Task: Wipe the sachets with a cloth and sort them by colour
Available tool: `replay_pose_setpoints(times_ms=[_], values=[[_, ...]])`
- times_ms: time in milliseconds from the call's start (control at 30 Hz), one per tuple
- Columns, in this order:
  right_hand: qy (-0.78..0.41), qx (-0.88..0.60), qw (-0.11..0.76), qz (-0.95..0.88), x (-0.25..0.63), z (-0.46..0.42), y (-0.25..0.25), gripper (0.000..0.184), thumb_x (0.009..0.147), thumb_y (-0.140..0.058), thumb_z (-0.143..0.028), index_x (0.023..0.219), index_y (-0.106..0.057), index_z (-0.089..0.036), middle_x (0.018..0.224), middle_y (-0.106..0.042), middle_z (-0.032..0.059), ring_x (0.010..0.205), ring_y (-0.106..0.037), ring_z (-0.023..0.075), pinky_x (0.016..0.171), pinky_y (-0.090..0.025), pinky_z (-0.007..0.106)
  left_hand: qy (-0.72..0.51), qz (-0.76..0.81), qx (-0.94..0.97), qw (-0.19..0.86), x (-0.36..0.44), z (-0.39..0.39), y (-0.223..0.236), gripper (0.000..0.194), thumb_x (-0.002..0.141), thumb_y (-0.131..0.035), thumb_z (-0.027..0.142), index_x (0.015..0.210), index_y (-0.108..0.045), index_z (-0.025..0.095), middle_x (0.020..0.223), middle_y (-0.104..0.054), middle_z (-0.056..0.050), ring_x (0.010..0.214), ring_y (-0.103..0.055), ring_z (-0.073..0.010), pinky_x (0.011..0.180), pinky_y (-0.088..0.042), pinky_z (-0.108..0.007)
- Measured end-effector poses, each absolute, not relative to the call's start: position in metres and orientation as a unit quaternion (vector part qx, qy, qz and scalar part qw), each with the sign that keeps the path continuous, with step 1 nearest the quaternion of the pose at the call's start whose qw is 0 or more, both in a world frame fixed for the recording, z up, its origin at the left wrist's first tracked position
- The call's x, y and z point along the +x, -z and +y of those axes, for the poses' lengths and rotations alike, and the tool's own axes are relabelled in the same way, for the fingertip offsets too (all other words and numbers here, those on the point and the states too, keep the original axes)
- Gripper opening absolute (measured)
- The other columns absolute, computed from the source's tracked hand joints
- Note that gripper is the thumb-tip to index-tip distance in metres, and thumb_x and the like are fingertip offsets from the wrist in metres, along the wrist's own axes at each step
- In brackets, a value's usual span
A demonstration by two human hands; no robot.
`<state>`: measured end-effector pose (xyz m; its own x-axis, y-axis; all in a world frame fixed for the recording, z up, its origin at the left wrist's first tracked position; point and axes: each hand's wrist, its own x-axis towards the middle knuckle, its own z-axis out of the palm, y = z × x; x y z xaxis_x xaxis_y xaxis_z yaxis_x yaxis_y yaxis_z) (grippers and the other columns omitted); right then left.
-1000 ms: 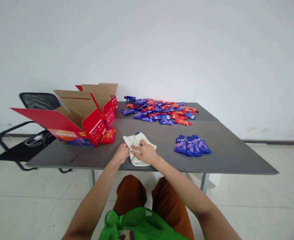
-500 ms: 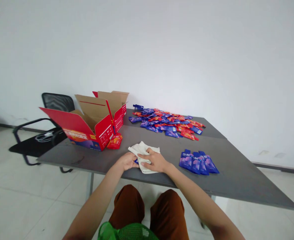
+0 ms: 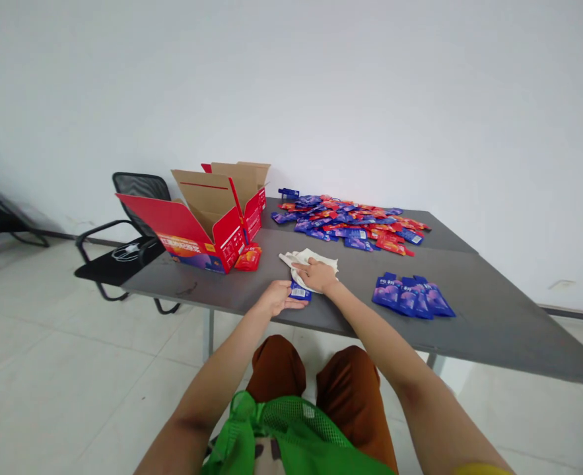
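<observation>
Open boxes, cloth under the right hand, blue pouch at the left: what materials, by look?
Boxes: likely cardboard; brown inner faces, glossy red print outside.
Cloth: soft matt fabric, cotton or similar; off-white, creased under the right hand.
Blue pouch at the left hand: probably plastic film or foil laminate; smooth printed surface, exact layer unclear.

From the hands [image 3: 317,274], open flaps of the red boxes [image 3: 226,234] rise at ten o'clock, the red pouches [image 3: 249,258] low beside them. The mixed pouch pile [image 3: 350,221] blocks one o'clock; fanned blue pouches [image 3: 406,297] lie at three. Open counter [image 3: 331,244] runs between hands and pile, and beyond the fan.
</observation>
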<state>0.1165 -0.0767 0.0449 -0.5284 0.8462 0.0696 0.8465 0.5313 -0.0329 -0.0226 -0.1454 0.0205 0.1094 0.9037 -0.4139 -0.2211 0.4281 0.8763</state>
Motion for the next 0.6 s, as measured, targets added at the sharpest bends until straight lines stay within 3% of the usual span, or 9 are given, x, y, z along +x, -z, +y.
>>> replay_pose_setpoints(times_ms=[133, 300, 467, 600], values=[[-0.013, -0.418, 0.052, -0.907, 0.122, -0.100, -0.043, 0.048, 0.095, -0.025, -0.052, 0.139, -0.038, -0.039, 0.120, -0.047, 0.0081, 0.104, -0.051, 0.0256, 0.087, -0.039, 0.038, -0.460, 0.536, 0.304, 0.639, -0.017, -0.142, -0.024, 0.019, 0.078, -0.046, 0.001, 0.088, -0.061, 0.007, 0.066, -0.067, -0.009, 0.060, -0.068, -0.0208, 0.067, -0.057, -0.039], [-0.039, -0.315, 0.094, -0.944, 0.154, -0.142, -0.036, 0.055, 0.092, -0.036, -0.053, 0.144, -0.029, -0.034, 0.120, -0.042, 0.0083, 0.103, -0.048, 0.0219, 0.089, -0.039, 0.035, -0.481, 0.538, 0.296, 0.626, -0.012, -0.139, -0.024, 0.019, 0.073, -0.052, 0.004, 0.086, -0.064, 0.009, 0.071, -0.070, -0.009, 0.060, -0.067, -0.0175, 0.064, -0.056, -0.032], [-0.034, -0.368, 0.082, -0.925, 0.154, -0.134, -0.035, 0.049, 0.095, -0.026, -0.052, 0.142, -0.030, -0.039, 0.113, -0.047, 0.0051, 0.098, -0.053, 0.0198, 0.084, -0.039, 0.032, -0.472, 0.548, 0.331, 0.606, -0.013, -0.139, -0.018, 0.019, 0.077, -0.050, 0.006, 0.088, -0.064, 0.011, 0.068, -0.070, -0.007, 0.060, -0.067, -0.0168, 0.063, -0.057, -0.031], [0.002, -0.478, 0.073, -0.875, 0.135, -0.104, -0.036, 0.051, 0.094, -0.018, -0.057, 0.141, -0.032, -0.042, 0.120, -0.049, 0.0073, 0.101, -0.052, 0.0259, 0.084, -0.039, 0.039, -0.459, 0.553, 0.349, 0.601, -0.011, -0.144, -0.015, 0.017, 0.081, -0.046, 0.006, 0.090, -0.060, 0.010, 0.066, -0.067, -0.007, 0.059, -0.068, -0.0177, 0.065, -0.057, -0.034]])
